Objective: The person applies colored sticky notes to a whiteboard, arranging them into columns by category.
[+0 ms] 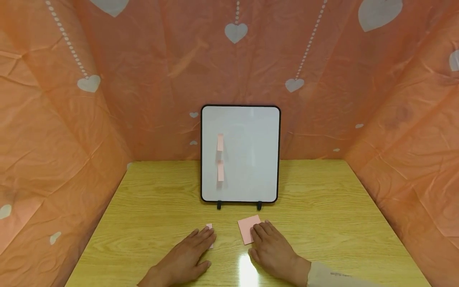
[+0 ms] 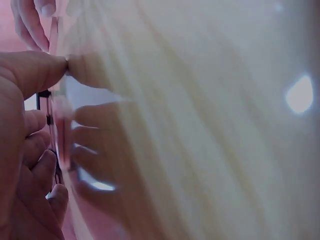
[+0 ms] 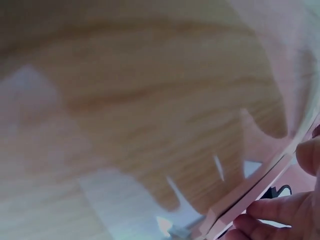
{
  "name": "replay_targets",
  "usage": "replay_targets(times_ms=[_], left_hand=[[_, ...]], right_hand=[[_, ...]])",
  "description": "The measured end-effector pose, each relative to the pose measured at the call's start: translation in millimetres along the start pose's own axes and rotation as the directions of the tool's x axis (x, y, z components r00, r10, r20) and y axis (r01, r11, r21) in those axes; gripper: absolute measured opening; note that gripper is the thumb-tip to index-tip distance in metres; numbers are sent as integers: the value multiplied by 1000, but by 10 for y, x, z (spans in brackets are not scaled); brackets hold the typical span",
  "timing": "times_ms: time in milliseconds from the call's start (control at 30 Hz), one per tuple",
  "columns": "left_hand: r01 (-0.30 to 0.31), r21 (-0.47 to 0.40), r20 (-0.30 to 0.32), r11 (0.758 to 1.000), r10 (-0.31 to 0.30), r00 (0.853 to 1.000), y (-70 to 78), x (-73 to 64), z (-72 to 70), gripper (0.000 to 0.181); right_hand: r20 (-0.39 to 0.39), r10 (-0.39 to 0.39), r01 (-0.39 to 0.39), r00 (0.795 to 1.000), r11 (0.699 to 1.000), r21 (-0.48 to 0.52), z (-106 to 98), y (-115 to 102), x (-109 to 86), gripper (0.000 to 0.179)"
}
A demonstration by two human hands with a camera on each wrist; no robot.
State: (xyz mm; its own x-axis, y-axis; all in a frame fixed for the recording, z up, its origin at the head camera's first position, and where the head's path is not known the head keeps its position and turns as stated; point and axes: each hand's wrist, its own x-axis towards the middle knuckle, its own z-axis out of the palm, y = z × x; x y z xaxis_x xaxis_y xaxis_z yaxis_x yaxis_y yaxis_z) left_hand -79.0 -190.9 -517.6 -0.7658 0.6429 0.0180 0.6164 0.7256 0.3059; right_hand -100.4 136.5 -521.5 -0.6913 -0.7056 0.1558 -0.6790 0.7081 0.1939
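Pink pad lies flat on the table, directly under the fingertips of the right hand. It sits just ahead and slightly inward of that hand, a near-square turned a little so one corner points toward the whiteboard. Right fingers are extended and lie on the pad's near-right edge, pressing rather than pinching; the right wrist view shows fingertips at the pad's edge, detail blurred.

A small pink slip peeks out beyond the fingertips of the left hand. Left hand rests flat, fingers straight and together, covering most of the slip. The left wrist view is too blurred to confirm any pinch.

The right hand is plainly nearer the pad; the left is a short way to its side.

Farther ahead of both hands stands the whiteboard, upright on two feet, with two pink strips stuck one above the other on its left half.
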Motion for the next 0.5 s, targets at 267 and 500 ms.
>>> replay_targets(times_ms=[267,500], left_hand=[[-65,26,20,998,65,998,277,321,-19,68],[-113,101,55,988,108,993,395,648,-6,75]], right_hand=[[-62,-25,27,998,999,37,-16,58,-29,48],[-145,-70,79,987,995,55,-17,219,35,41]])
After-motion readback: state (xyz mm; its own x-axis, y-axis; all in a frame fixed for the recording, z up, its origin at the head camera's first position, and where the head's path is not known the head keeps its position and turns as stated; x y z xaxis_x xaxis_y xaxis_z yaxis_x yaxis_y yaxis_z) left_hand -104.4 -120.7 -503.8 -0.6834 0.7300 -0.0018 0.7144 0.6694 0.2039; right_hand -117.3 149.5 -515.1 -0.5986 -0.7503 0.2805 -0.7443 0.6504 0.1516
